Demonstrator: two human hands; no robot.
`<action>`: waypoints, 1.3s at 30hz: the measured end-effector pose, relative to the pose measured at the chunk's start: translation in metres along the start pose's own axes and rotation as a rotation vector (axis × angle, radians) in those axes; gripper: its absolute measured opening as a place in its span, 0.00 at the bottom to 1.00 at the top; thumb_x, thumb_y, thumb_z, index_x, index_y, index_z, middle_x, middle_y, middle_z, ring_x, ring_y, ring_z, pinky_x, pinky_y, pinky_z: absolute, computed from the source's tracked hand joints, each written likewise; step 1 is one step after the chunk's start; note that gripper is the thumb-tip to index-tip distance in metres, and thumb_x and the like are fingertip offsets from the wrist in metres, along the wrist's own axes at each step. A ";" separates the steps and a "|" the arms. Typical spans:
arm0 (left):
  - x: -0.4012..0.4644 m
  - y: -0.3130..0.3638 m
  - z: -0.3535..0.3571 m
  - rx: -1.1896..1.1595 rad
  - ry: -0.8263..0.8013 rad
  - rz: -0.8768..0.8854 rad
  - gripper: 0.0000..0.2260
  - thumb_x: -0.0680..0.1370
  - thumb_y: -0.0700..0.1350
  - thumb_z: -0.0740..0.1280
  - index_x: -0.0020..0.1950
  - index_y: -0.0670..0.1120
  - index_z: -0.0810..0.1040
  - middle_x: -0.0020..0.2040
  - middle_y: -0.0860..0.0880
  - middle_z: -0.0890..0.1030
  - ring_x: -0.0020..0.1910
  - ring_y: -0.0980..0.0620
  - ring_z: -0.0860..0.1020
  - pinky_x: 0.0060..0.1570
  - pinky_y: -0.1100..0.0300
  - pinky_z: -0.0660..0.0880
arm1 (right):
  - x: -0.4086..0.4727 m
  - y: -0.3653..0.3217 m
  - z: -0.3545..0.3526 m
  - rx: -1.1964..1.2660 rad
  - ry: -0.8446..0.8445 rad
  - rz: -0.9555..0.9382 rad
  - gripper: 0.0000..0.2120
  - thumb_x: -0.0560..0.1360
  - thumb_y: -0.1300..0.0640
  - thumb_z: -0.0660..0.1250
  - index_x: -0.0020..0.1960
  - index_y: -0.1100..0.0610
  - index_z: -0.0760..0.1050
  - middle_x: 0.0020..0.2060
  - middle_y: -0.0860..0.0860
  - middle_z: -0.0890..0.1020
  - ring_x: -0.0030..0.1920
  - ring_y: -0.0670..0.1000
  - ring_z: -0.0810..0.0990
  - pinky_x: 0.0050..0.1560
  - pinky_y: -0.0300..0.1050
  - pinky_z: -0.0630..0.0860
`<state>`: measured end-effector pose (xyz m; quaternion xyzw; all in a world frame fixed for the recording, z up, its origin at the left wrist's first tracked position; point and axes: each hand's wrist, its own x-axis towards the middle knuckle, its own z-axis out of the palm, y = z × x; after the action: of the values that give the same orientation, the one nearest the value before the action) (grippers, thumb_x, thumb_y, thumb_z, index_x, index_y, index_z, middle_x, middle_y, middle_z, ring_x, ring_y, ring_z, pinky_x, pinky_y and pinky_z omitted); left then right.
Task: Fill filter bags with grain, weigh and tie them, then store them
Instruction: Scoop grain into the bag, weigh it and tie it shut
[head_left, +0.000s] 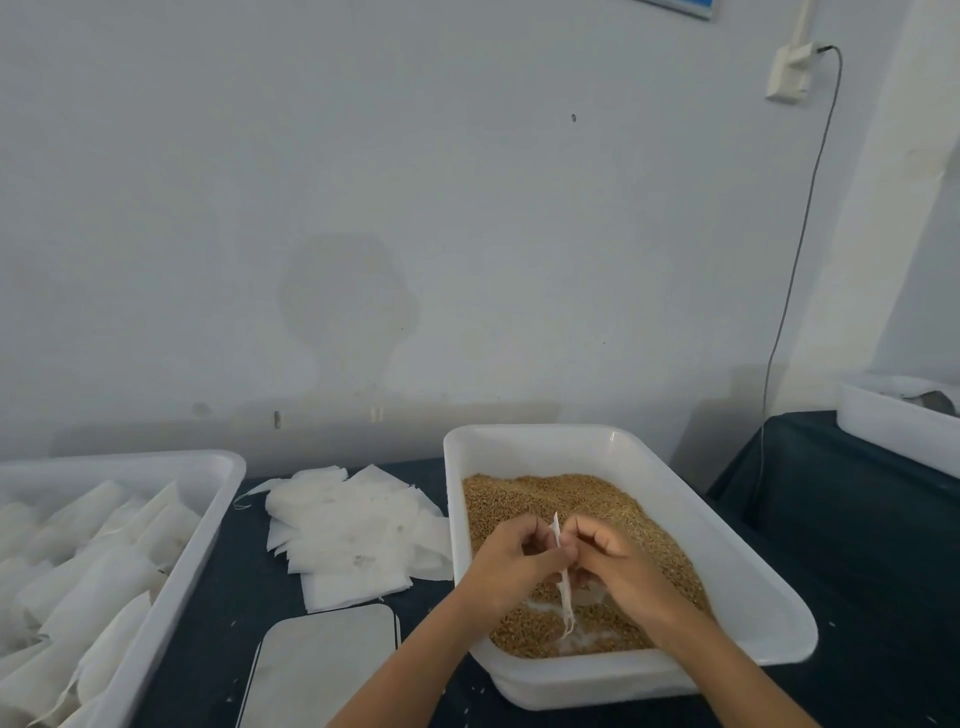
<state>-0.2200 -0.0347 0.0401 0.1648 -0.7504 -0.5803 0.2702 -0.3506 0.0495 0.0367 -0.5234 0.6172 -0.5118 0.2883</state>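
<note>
Over the grain tub at right, left hand and right hand pinch an empty bag edge-on, apparently opening it for filling; next, part its mouth and scoop.

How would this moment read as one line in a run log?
step: opening bag | left hand: pinches filter bag | right hand: pinches filter bag | place: above grain tub
</note>
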 end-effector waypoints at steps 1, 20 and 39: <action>0.000 0.000 0.000 0.029 0.006 0.002 0.07 0.76 0.40 0.68 0.41 0.41 0.72 0.34 0.49 0.73 0.32 0.59 0.72 0.37 0.68 0.71 | 0.000 0.000 0.000 -0.010 0.001 -0.014 0.11 0.78 0.66 0.60 0.37 0.60 0.71 0.29 0.47 0.77 0.30 0.44 0.76 0.32 0.35 0.72; 0.003 -0.009 0.005 0.580 0.182 0.107 0.11 0.77 0.34 0.57 0.41 0.44 0.76 0.37 0.54 0.71 0.36 0.60 0.68 0.36 0.71 0.66 | -0.003 -0.004 0.003 -0.351 0.203 0.057 0.12 0.78 0.58 0.62 0.36 0.56 0.72 0.31 0.51 0.75 0.31 0.46 0.72 0.37 0.39 0.71; 0.000 -0.004 0.007 0.629 0.419 -0.032 0.11 0.79 0.33 0.56 0.57 0.45 0.70 0.54 0.48 0.71 0.38 0.54 0.71 0.34 0.69 0.66 | 0.009 -0.013 -0.054 -1.261 -0.180 0.481 0.13 0.78 0.54 0.62 0.61 0.58 0.70 0.49 0.49 0.77 0.48 0.48 0.76 0.39 0.36 0.69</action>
<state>-0.2245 -0.0302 0.0351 0.3665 -0.8177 -0.2793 0.3451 -0.3967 0.0598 0.0675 -0.4802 0.8703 0.0696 0.0842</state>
